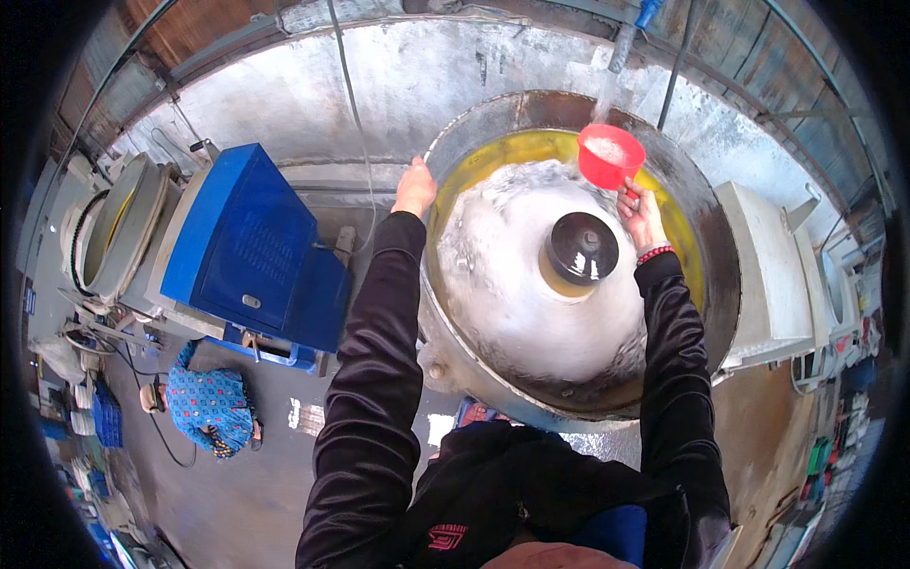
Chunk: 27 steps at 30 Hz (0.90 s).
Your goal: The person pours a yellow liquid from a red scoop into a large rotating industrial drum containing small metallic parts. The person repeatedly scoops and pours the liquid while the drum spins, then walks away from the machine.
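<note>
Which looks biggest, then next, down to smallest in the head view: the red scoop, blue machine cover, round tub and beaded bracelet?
1. Round tub
2. Blue machine cover
3. Red scoop
4. Beaded bracelet

Small pink-red emblem with a short line of lettering (445, 537), on the chest of the shiny black fabric jacket (536, 469), letters too small to read with certainty, no other text legible
</note>
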Each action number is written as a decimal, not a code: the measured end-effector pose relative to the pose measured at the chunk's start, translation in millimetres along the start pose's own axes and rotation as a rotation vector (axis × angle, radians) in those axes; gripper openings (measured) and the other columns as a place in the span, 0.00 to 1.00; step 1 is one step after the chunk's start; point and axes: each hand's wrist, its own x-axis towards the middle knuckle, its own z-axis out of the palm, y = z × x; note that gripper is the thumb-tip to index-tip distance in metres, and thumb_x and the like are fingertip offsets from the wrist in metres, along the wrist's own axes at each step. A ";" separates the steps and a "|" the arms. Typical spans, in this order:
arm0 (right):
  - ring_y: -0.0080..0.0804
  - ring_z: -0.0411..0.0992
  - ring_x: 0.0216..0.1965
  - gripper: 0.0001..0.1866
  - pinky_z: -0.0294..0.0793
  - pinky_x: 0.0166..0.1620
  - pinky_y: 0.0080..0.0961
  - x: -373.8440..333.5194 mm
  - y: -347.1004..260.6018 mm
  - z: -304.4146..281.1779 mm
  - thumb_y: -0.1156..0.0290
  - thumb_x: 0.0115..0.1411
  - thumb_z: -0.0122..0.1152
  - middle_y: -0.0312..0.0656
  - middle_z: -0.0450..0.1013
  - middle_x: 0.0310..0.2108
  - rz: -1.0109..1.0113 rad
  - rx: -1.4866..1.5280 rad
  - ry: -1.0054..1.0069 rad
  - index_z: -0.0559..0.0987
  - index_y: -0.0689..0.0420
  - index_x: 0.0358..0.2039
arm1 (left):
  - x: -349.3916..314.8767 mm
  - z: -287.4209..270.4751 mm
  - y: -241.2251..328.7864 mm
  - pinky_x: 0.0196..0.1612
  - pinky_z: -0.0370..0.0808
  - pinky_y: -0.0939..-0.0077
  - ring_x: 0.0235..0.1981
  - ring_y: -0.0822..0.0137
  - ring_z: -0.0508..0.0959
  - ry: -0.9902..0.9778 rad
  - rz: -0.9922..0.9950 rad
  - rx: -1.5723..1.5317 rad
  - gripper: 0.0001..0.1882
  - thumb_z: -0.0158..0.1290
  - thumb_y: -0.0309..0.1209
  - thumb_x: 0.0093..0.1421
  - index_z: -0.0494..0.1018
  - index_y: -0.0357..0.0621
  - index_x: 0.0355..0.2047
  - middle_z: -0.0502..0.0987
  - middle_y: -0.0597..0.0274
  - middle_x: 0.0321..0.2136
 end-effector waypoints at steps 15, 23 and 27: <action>0.49 0.70 0.42 0.30 0.66 0.45 0.40 -50.3 -59.6 -18.8 0.72 0.46 0.54 0.55 0.70 0.39 -0.695 -1.889 0.368 0.65 0.49 0.53 | 6.3 2.4 -4.2 0.46 0.67 0.57 0.44 0.43 0.70 -0.009 0.001 0.017 0.19 0.43 0.27 0.51 0.60 0.32 0.44 0.70 0.33 0.39; 0.18 0.51 0.09 0.05 0.47 0.10 0.14 -9.2 -46.9 1.8 0.76 0.53 0.50 0.37 0.61 0.18 -0.015 -0.040 0.083 0.64 0.58 0.28 | 4.9 3.4 -3.8 0.46 0.67 0.57 0.44 0.44 0.70 0.018 0.043 0.057 0.16 0.38 0.23 0.52 0.62 0.31 0.43 0.70 0.33 0.38; 0.17 0.51 0.10 0.04 0.47 0.10 0.14 9.3 -24.7 21.5 0.76 0.54 0.49 0.36 0.61 0.18 -0.013 -0.160 0.051 0.64 0.57 0.27 | 0.2 0.8 -0.4 0.46 0.67 0.57 0.44 0.44 0.70 0.015 -0.002 0.032 0.16 0.38 0.22 0.52 0.61 0.31 0.43 0.70 0.34 0.39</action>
